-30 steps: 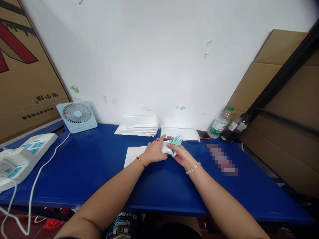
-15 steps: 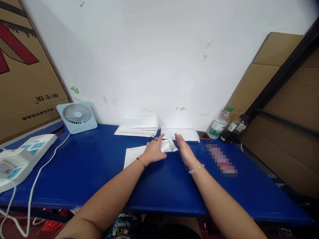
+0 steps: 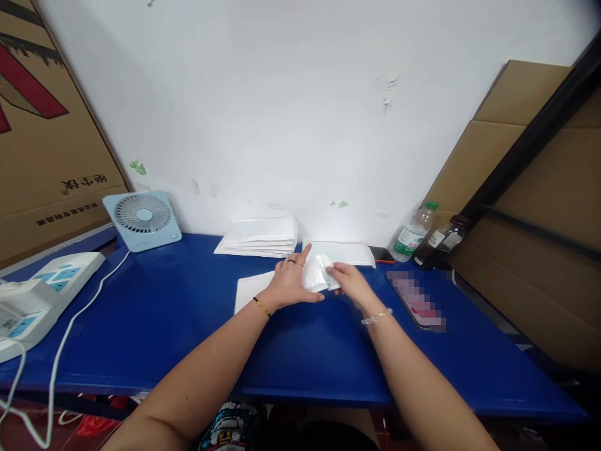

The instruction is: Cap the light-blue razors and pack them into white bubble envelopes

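White packet (image 3: 315, 274) between hands
Left hand (image 3: 292, 280) spread at its left side; right hand (image 3: 350, 283) pinches its right end.

Fan (image 3: 144, 215) at the back left of the bench (image 3: 141, 326), power strip (image 3: 77, 268) in front of it, packet (image 3: 317, 272) between the hands (image 3: 290, 285), envelope stack (image 3: 263, 232) behind, two bottles (image 3: 410, 241) back right.

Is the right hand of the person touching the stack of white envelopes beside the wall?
No, the right hand pinches the edge of white plastic packaging, and the stack of white envelopes lies apart, farther left.
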Tool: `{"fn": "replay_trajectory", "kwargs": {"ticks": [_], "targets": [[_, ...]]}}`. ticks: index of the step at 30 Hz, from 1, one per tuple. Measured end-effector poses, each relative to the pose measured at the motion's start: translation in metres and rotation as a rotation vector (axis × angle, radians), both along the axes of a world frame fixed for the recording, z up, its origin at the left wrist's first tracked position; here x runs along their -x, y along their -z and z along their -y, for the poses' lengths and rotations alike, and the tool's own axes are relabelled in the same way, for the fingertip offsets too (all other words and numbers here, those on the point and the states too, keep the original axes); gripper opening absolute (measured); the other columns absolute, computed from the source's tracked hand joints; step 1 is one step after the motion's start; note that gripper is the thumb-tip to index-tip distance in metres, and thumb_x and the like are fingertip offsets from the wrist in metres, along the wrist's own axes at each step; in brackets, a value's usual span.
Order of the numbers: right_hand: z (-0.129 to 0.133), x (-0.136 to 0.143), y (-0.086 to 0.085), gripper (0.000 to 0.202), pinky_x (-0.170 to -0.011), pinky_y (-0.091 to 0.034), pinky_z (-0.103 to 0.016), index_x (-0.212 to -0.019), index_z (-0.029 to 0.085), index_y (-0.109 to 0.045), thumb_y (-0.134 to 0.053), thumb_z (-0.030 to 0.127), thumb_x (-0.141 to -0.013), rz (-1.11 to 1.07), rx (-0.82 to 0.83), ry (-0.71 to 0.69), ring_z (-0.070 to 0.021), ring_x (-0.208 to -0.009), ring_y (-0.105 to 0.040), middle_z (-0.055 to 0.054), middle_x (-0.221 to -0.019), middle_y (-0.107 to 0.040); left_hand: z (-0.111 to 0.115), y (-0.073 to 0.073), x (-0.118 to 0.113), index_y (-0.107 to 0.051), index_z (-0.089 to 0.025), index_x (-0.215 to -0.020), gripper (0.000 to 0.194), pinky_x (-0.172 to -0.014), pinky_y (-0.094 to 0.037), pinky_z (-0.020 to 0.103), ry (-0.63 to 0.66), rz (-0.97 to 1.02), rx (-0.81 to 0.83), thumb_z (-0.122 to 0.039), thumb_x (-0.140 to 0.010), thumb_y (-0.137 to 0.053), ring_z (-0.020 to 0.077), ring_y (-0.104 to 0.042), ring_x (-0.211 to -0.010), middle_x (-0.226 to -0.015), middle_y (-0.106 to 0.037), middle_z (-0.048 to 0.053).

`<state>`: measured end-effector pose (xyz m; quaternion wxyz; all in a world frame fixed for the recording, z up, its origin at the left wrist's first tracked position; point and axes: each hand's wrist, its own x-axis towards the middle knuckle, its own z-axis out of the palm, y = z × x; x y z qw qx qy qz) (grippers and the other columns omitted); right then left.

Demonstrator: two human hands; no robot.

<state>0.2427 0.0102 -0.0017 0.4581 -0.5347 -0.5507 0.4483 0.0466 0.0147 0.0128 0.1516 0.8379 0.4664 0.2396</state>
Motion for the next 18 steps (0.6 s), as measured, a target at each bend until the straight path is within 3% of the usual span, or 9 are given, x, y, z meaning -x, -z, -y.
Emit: {"fn": "replay_trajectory", "kwargs": {"ticks": [2, 4, 8, 14, 18], "targets": [[-0.001, -0.013, -0.005, 0.024, -0.035, -0.031, -0.021, -0.068, 0.02, -0.059, -0.06, 0.042, -0.074, -0.007, -0.034, 0.11, -0.011, -0.04, -0.047, 0.004, -0.049, -0.055, -0.001, -0.003, 0.005, 0.0, -0.022, -0.148, 0.128, -0.108, -0.018, 0.048, 0.024, 0.03, -0.006, -0.064, -0.051, -0.073, 0.0345, -0.023, -0.135, -0.147, -0.028, 0.016], [-0.004, -0.028, -0.009, 0.023, -0.034, -0.028, -0.021, -0.071, 0.019, -0.06, -0.062, 0.042, -0.072, 0.064, 0.013, 0.095, -0.012, -0.04, -0.048, 0.003, -0.049, -0.057, -0.002, -0.004, 0.009, 0.001, -0.023, -0.148, 0.128, -0.11, -0.011, 0.051, 0.009, 0.046, -0.001, -0.068, -0.051, -0.071, 0.034, -0.017, -0.138, -0.15, -0.021, 0.015], [-0.008, -0.05, -0.011, 0.023, -0.035, -0.028, -0.023, -0.074, 0.019, -0.061, -0.058, 0.042, -0.074, 0.165, 0.003, 0.161, -0.0128, -0.038, -0.048, 0.002, -0.049, -0.057, -0.005, -0.001, 0.013, -0.001, -0.023, -0.147, 0.118, -0.11, -0.006, 0.055, -0.027, 0.052, 0.043, -0.072, -0.06, -0.062, 0.0323, -0.014, -0.139, -0.151, -0.02, 0.015], [-0.008, -0.053, -0.011, 0.029, -0.037, -0.03, -0.023, -0.063, 0.018, -0.057, -0.057, 0.045, -0.074, 0.302, -0.06, 0.196, -0.0114, -0.038, -0.043, 0.004, -0.046, -0.048, -0.003, -0.001, 0.012, -0.004, -0.024, -0.147, 0.111, -0.11, -0.003, 0.055, -0.005, 0.044, 0.068, -0.071, -0.064, -0.06, 0.0311, -0.015, -0.139, -0.152, -0.019, 0.013], [0.0, -0.054, -0.027, 0.033, -0.042, -0.032, -0.022, -0.076, 0.015, -0.064, -0.064, 0.047, -0.07, 0.179, -0.132, 0.206, -0.0116, -0.048, -0.046, 0.001, -0.056, -0.056, -0.002, -0.002, 0.01, -0.008, -0.025, -0.147, 0.111, -0.111, -0.002, 0.055, 0.015, 0.07, 0.069, -0.071, -0.062, -0.062, 0.0312, -0.016, -0.139, -0.152, -0.02, 0.012]]}}
